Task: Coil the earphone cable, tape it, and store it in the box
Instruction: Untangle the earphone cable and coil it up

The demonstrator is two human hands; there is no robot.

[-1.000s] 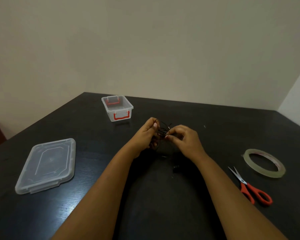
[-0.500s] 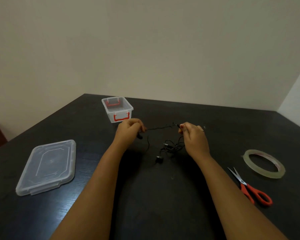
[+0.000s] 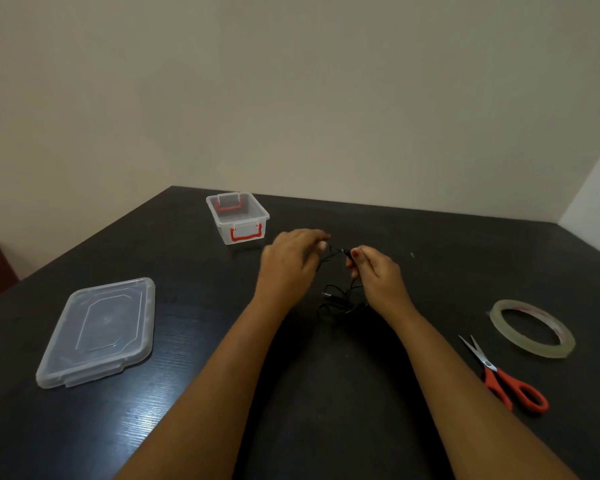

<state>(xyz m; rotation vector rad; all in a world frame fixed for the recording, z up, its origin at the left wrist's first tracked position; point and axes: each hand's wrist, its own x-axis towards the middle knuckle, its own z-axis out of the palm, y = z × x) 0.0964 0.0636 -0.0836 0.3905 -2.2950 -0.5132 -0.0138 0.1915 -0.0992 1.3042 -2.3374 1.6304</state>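
A thin black earphone cable [image 3: 340, 299] hangs in a loose tangle between my hands, its lower part resting on the dark table [image 3: 326, 393]. My left hand [image 3: 290, 261] pinches the cable near its top with the fingers curled. My right hand [image 3: 378, 275] pinches the cable close to the left hand's fingertips. A small clear box [image 3: 238, 216] with red handles stands open at the back, just left of my left hand. A roll of clear tape [image 3: 532, 329] lies flat at the right.
The box's clear lid [image 3: 99, 332] lies flat at the left of the table. Red-handled scissors [image 3: 503, 377] lie in front of the tape roll, blades pointing away. A wall runs behind the table's far edge.
My hands, pulled apart with the cable stretched between them half a second ago, have come back together. The left hand moved right, and the cable sags in a tangle again.
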